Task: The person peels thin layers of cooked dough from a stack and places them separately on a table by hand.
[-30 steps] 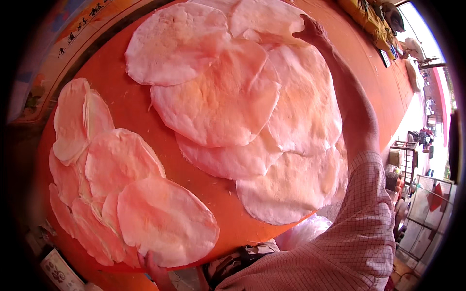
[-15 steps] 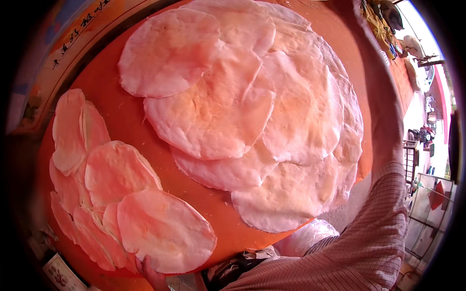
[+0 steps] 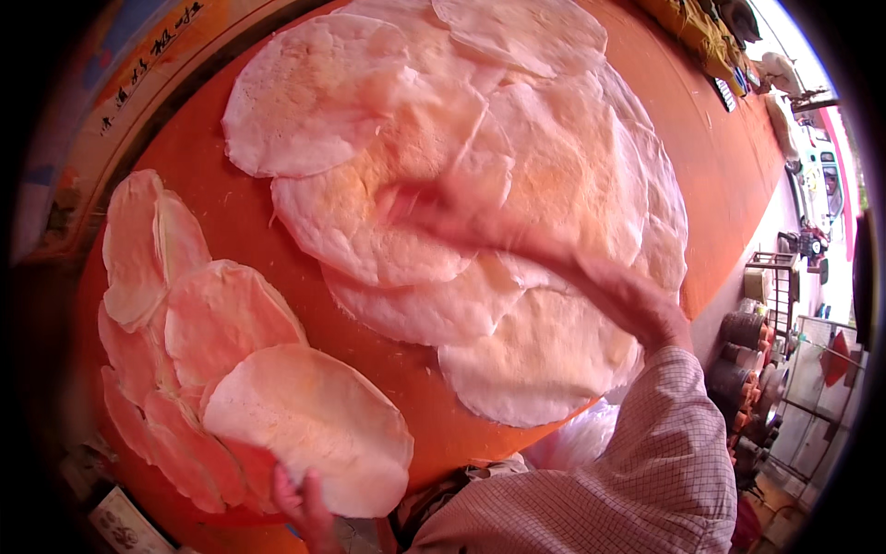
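Thin, pale round flatbread sheets (image 3: 572,166) overlap in a wide layer across the orange table. My right hand (image 3: 420,208) is over the middle of that layer, its fingers smeared by motion; whether it touches the sheets I cannot tell. At the near left, folded and round sheets (image 3: 226,323) lie in a smaller pile. My left hand (image 3: 303,499) grips the near edge of the front flatbread (image 3: 318,420), which looks partly raised off that pile.
The orange table (image 3: 729,185) reaches to the right, with a yellow-brown cloth (image 3: 688,32) at its far right edge. A clear plastic bag (image 3: 577,439) is below the near edge. Stacked round pots (image 3: 743,355) and a metal-framed panel (image 3: 817,397) stand beyond at the right.
My right arm has swung from the far right side to over the middle of the large layer. The front flatbread at my left hand has shifted and risen slightly. Another sheet shows at the far end.
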